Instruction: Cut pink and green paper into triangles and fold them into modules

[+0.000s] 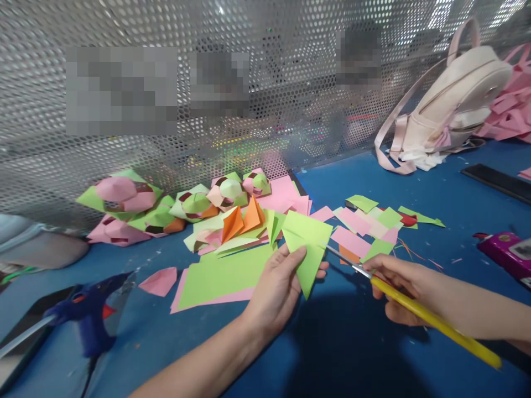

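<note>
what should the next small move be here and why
Probably have the right hand ease the yellow-handled tool slightly towards the green paper with the left hand steady: the tool's tip points at the paper's right edge, and the left hand grips the paper. Whether tip and paper touch is hard to tell.

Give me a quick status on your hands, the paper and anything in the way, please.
Left hand gripping green paper. Right hand holding yellow-handled tool, tip at paper's edge, contact unclear. Scraps beyond, seemingly not blocking.
</note>
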The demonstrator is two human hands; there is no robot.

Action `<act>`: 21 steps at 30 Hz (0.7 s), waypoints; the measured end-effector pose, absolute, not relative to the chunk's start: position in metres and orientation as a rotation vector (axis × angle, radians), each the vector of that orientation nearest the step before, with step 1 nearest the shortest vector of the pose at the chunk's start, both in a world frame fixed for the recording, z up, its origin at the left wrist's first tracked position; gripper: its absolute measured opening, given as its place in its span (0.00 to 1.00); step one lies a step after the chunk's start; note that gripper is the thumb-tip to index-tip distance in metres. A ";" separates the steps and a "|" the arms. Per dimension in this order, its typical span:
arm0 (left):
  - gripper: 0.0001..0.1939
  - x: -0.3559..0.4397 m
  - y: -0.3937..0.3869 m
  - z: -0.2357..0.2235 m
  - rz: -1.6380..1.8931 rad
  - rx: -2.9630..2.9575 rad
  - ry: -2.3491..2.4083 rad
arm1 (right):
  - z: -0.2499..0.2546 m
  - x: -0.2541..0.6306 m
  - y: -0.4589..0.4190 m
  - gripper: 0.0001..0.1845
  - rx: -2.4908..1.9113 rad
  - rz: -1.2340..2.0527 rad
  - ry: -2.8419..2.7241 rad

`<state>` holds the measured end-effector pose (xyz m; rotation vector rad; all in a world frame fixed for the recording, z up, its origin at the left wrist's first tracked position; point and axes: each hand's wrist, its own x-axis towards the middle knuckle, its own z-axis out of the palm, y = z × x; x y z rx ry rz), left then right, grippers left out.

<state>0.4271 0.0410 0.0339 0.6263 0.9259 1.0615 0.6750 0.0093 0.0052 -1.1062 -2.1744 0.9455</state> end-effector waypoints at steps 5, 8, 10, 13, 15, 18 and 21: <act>0.09 0.428 0.036 0.035 1.003 0.695 0.943 | -0.004 0.670 0.019 0.10 -0.898 1.290 -2.087; 0.10 0.428 0.034 0.033 0.979 0.713 0.951 | -0.023 0.671 0.022 0.12 -0.886 1.216 -2.127; 0.10 0.428 0.033 0.032 0.969 0.724 0.951 | -0.030 0.672 0.021 0.12 -0.911 1.154 -2.161; 0.10 0.428 0.033 0.030 0.951 0.734 0.950 | -0.031 0.673 0.018 0.11 -0.953 1.210 -2.097; 0.10 0.428 0.032 0.029 0.946 0.735 0.953 | -0.029 0.671 0.017 0.10 -1.017 1.398 -1.942; 0.11 0.429 0.032 0.029 0.948 0.735 0.967 | -0.024 0.669 0.015 0.12 -1.149 1.721 -1.623; 0.12 0.429 0.032 0.029 0.954 0.731 0.974 | -0.019 0.667 0.014 0.14 -1.208 1.948 -1.338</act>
